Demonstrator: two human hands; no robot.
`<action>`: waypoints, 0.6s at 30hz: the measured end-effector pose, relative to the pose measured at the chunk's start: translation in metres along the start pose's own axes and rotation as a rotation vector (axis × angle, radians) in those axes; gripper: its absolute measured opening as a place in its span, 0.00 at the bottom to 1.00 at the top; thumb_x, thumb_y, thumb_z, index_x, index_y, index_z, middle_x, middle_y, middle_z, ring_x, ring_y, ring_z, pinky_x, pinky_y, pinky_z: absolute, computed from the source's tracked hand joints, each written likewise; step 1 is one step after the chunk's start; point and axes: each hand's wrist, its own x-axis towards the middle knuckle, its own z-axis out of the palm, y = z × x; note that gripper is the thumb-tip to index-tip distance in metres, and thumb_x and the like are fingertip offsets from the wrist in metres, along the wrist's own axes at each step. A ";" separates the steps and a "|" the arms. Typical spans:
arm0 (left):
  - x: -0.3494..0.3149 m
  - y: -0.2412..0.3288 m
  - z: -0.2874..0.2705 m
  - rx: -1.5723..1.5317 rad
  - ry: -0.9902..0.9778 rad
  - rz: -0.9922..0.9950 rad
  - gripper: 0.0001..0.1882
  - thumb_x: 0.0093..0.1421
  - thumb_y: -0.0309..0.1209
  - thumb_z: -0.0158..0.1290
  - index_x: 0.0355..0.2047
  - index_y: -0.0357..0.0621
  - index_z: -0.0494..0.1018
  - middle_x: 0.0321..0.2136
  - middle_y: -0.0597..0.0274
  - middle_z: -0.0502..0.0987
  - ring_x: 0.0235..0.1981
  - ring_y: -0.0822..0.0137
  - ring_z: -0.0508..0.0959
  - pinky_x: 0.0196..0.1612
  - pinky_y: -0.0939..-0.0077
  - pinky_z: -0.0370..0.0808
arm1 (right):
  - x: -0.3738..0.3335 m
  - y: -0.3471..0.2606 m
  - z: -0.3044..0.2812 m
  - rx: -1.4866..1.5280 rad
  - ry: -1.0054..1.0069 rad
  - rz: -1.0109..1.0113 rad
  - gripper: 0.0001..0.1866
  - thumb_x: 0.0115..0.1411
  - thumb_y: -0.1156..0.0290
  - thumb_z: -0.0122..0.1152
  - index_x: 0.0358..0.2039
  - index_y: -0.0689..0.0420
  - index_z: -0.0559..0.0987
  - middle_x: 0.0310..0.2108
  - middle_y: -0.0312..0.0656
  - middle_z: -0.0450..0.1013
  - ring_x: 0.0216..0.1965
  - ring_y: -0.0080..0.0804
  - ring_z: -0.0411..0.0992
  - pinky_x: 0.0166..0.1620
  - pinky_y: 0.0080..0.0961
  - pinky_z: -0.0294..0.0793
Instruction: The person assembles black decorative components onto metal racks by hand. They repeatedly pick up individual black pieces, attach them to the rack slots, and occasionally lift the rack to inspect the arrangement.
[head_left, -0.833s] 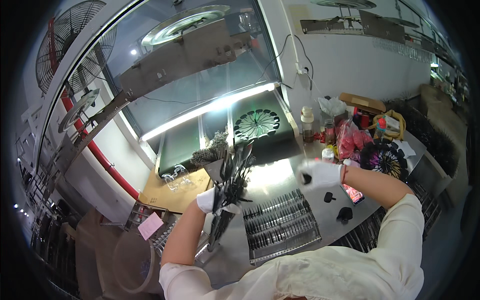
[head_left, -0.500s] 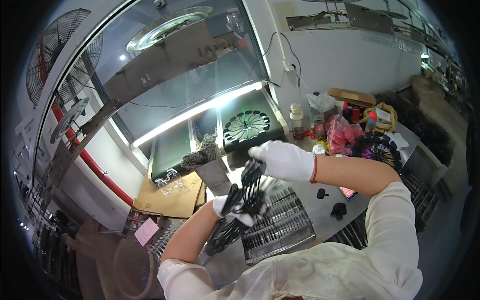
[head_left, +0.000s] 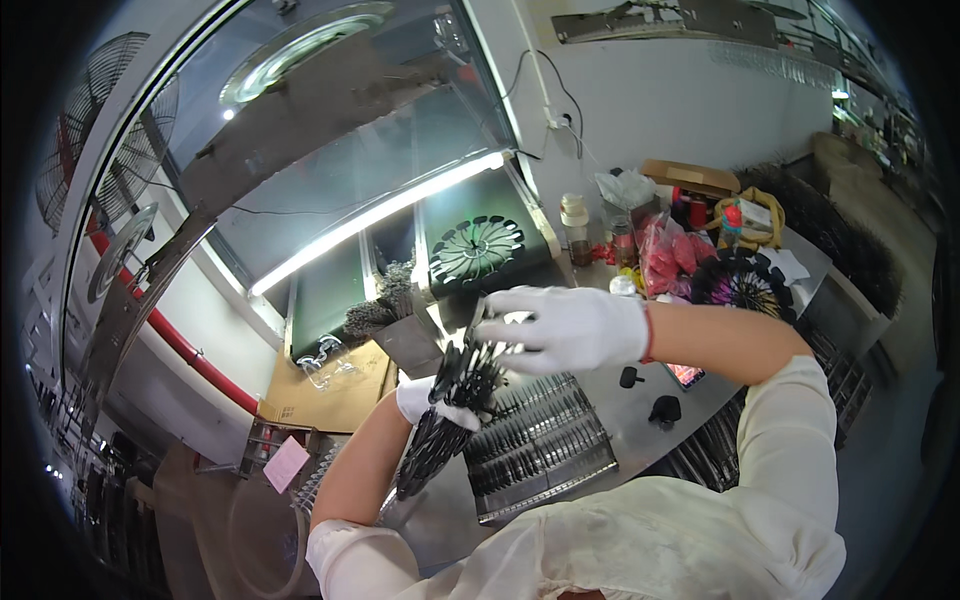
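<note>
My two white-gloved hands are close together over the left part of the steel table (head_left: 635, 437). My left hand (head_left: 420, 398) is clamped around a bundle of slim black pieces (head_left: 428, 452); the bundle leans, its lower end pointing down and left toward the table's near edge. My right hand (head_left: 578, 328) is at the bundle's upper end with its fingers stretched out over it; I cannot tell whether they grip a piece.

Just right of the bundle, near the table's near edge, a rack (head_left: 545, 450) lies with black pieces set in rows. To the right of the rack are a small black part (head_left: 632, 377) and a larger black part (head_left: 664, 411), apart from each other. A phone (head_left: 688, 375) with a lit screen shows partly below my right forearm.

Toward the table's far right corner stand a ring of black pieces (head_left: 742, 284) with a coloured middle, a pinkish-red plastic bag (head_left: 668, 262) and a bottle (head_left: 575, 228). Beyond the far edge, a dark green belt (head_left: 452, 212) carries a wheel-shaped spread of black pieces (head_left: 477, 250) under a lit tube (head_left: 380, 222). Brown cardboard (head_left: 300, 392) lies at the table's left edge.
</note>
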 end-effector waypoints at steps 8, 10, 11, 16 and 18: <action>0.037 0.009 0.015 0.677 0.409 0.102 0.47 0.41 0.31 0.77 0.61 0.38 0.68 0.50 0.55 0.77 0.51 0.62 0.77 0.56 0.66 0.74 | -0.029 -0.001 0.041 0.014 -0.214 0.588 0.11 0.54 0.67 0.67 0.36 0.55 0.77 0.34 0.46 0.69 0.39 0.48 0.74 0.42 0.46 0.76; 0.043 0.013 0.013 1.087 0.807 0.129 0.52 0.38 0.39 0.79 0.62 0.37 0.65 0.54 0.48 0.73 0.56 0.56 0.75 0.60 0.63 0.71 | -0.074 -0.006 0.070 0.705 -0.270 0.728 0.16 0.50 0.66 0.72 0.38 0.56 0.78 0.33 0.48 0.73 0.41 0.46 0.76 0.42 0.40 0.76; 0.038 0.015 0.015 1.373 0.872 0.223 0.53 0.38 0.38 0.79 0.62 0.38 0.64 0.53 0.48 0.73 0.55 0.55 0.75 0.59 0.62 0.72 | -0.095 -0.004 0.080 0.866 -0.488 0.840 0.16 0.51 0.65 0.71 0.38 0.56 0.78 0.35 0.48 0.74 0.42 0.45 0.76 0.43 0.39 0.76; -0.008 -0.011 -0.007 0.514 1.115 0.399 0.50 0.43 0.28 0.77 0.64 0.42 0.62 0.49 0.56 0.73 0.53 0.61 0.76 0.55 0.67 0.77 | -0.291 -0.010 0.130 0.424 -0.682 0.813 0.12 0.53 0.73 0.65 0.40 0.56 0.80 0.43 0.47 0.75 0.43 0.47 0.77 0.44 0.40 0.79; -0.032 -0.048 -0.027 0.026 1.004 0.456 0.47 0.47 0.25 0.73 0.65 0.40 0.61 0.53 0.55 0.73 0.52 0.60 0.77 0.57 0.65 0.78 | -0.331 -0.017 0.163 0.353 -0.841 0.694 0.12 0.56 0.70 0.63 0.42 0.54 0.81 0.42 0.46 0.76 0.43 0.49 0.78 0.44 0.44 0.81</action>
